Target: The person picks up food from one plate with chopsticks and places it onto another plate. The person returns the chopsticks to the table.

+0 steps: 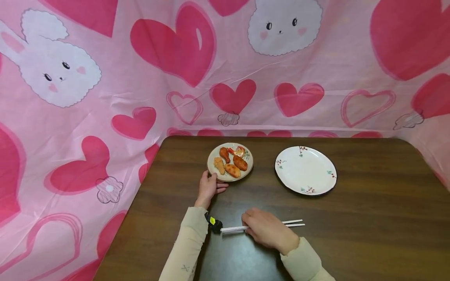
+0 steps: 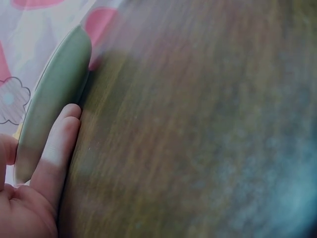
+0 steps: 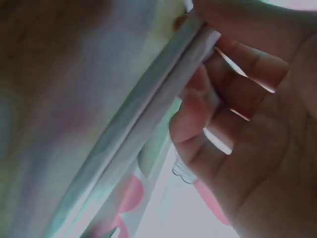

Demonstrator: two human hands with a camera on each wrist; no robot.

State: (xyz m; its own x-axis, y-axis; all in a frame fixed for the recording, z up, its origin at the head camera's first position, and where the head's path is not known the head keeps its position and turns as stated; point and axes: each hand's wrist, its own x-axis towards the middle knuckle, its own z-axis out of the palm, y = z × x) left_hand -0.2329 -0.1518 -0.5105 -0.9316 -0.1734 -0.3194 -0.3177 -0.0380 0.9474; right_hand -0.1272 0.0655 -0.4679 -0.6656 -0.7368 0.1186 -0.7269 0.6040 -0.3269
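Note:
My left hand [image 1: 207, 186] pinches the near-left rim of a small round plate [image 1: 212, 157], thumb at the upper edge and fingers beneath. On that plate lie a drumstick [image 1: 224, 154], a shrimp [image 1: 236, 151] and several browned pieces like chicken wings [image 1: 240, 163]. In the left wrist view, fingers [image 2: 57, 148] run along the plate's pale underside [image 2: 62, 84]. Nearer the body, my right hand [image 1: 265, 228] grips a pair of white chopsticks [image 1: 233, 230] about the middle. They lie sideways, tips to the right. In the right wrist view, thumb and fingers hold both chopsticks [image 3: 133, 124] together.
A larger white plate [image 1: 306, 170] with floral sprigs on its rim sits at the back right of the brown wooden table [image 1: 372, 218]. Pink heart-print cloth [image 1: 232, 66] hangs behind and along the left. A black wrist device [image 1: 214, 224] is near the chopsticks' left end.

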